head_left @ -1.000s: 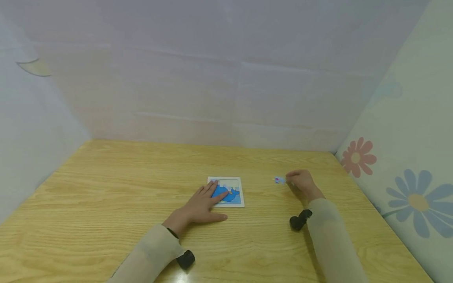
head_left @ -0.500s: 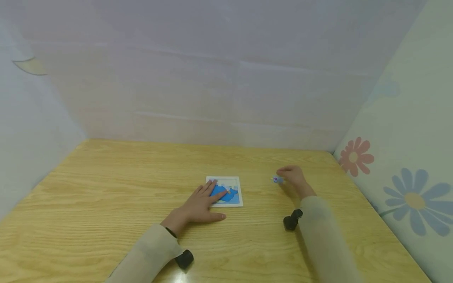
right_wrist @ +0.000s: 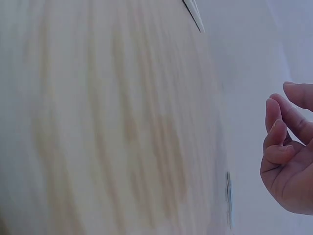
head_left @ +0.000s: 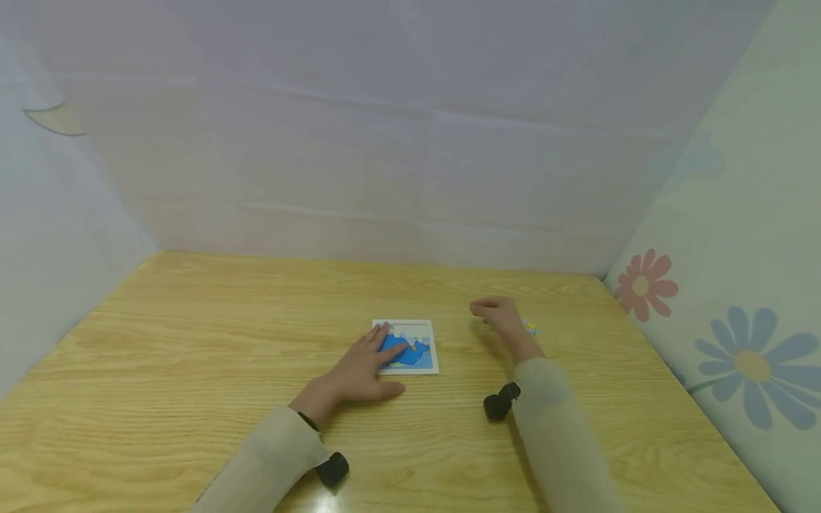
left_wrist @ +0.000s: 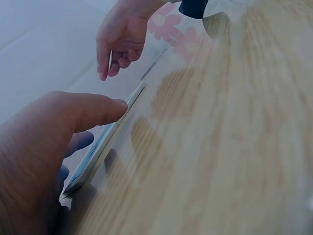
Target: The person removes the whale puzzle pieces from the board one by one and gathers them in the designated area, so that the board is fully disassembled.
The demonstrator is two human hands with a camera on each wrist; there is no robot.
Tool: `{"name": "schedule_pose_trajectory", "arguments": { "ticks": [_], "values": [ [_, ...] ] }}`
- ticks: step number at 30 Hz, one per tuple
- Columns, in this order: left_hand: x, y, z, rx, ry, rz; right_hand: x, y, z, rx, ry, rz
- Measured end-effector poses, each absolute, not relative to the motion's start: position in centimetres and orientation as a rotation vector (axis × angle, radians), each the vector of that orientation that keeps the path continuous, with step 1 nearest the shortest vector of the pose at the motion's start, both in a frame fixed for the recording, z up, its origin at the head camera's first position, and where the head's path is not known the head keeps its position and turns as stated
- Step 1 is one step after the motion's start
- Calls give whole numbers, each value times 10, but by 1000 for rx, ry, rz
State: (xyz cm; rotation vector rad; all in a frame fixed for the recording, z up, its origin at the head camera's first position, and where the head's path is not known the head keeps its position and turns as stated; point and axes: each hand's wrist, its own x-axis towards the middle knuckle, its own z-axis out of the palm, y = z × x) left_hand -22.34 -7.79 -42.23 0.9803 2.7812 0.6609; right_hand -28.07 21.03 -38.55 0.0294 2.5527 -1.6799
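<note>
Head view: right hand (head_left: 499,318), pinching a small piece, hovers right of the puzzle board (head_left: 407,346) that the flat left hand (head_left: 359,372) presses on the table (head_left: 192,370)

Left wrist view: left hand (left_wrist: 34,161) large and close at lower left, thumb stretched out to the edge of a thin white board (left_wrist: 105,142), fingers lying flat on its blue face. Board seen edge-on, flat on the wooden table (left_wrist: 225,137). Right hand (left_wrist: 121,36) beyond, raised above the table, fingers curled downward, pinching a thin pale piece (left_wrist: 110,58) between thumb and fingers. Dark wrist camera (left_wrist: 194,7) at top edge. Flowered wall (left_wrist: 168,27) behind.
</note>
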Motion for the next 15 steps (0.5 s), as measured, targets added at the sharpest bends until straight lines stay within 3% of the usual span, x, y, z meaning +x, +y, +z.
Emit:
{"name": "schedule_pose_trajectory", "arguments": {
  "ticks": [15],
  "values": [
    [-212,-86,-416,892,2766,627,-281,149,-386,-63,2553,-1715]
  ]
}}
